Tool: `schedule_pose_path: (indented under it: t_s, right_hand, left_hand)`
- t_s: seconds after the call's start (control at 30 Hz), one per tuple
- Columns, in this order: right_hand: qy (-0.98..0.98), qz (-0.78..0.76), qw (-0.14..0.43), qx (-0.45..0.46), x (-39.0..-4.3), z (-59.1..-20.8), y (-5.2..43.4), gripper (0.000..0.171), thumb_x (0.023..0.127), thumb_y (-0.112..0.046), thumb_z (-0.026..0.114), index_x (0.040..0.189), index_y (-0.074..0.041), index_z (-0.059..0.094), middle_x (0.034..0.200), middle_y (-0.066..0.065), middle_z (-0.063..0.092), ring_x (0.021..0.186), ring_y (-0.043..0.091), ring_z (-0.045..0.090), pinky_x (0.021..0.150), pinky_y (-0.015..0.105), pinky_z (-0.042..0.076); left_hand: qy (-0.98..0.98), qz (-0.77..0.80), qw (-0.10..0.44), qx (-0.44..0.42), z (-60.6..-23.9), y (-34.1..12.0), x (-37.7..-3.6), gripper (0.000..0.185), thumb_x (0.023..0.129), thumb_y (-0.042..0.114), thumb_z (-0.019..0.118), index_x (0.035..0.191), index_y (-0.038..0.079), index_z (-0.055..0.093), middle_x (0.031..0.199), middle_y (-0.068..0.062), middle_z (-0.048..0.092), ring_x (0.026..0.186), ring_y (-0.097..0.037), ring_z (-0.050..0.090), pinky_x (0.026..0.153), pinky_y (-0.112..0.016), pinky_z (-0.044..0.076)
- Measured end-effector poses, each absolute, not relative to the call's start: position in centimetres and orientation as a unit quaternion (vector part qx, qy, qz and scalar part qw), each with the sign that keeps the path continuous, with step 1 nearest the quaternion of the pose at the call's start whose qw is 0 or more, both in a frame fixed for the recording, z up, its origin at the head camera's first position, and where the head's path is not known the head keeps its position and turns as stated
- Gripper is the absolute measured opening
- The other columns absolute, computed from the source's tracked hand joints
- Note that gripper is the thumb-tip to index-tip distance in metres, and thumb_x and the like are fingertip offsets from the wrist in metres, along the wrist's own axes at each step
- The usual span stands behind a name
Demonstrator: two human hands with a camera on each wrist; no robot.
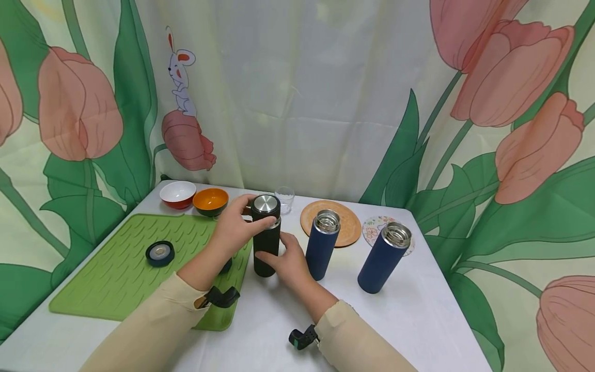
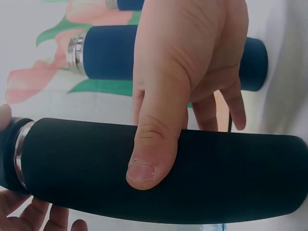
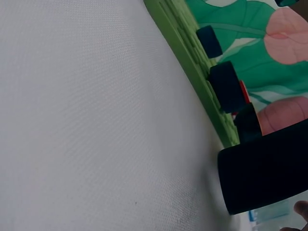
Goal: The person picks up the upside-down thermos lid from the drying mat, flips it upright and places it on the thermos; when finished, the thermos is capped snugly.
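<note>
Hands on the black flask [image 1: 266, 243] mid-desk [image 1: 418, 320]: left hand [image 1: 237, 227] grips its lid [image 1: 265, 205], right hand [image 1: 290, 261] wraps the body near the base.

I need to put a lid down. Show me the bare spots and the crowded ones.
Free: the green mat left of the loose lid, and the white table in front of the two blue flasks. Crowded: the back edge, with bowls, a glass and a wooden plate, and around the black flask both hands hold.
</note>
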State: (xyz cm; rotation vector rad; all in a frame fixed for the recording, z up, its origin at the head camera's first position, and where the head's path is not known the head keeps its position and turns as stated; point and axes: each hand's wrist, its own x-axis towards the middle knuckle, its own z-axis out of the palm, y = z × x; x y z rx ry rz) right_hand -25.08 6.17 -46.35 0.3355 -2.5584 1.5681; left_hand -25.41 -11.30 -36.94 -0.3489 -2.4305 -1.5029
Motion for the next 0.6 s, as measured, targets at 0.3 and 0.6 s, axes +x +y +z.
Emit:
schedule_pose_path:
  t_s: [0.3, 0.6]
  right_hand:
    - [-0.845, 0.518, 0.067, 0.112, -25.0, -46.2, 6.2, 0.057, 0.084, -0.043, 0.09, 0.135, -0.028, 0.07, 0.139, 0.003, 0.065, 0.137, 0.023, 0.058, 0.117, 0.052, 0.045]
    - [-0.849, 0.514, 0.057, 0.109, -25.1, -46.4, 6.1, 0.058, 0.085, -0.046, 0.089, 0.137, -0.03, 0.068, 0.141, 0.003, 0.064, 0.14, 0.024, 0.056, 0.119, 0.052, 0.043]
  left_hand:
    - [-0.85, -0.501, 0.108, -0.123, -36.9, -11.0, -25.2, 0.063, 0.087, 0.042, 0.087, 0.14, 0.017, 0.064, 0.136, -0.008, 0.066, 0.12, -0.032, 0.064, 0.093, -0.05, 0.056]
    - [-0.839, -0.519, 0.088, -0.139, -37.7, -11.6, -25.8, 0.061, 0.088, 0.041, 0.086, 0.14, 0.019, 0.064, 0.135, -0.006, 0.068, 0.118, -0.032, 0.065, 0.091, -0.047, 0.056]
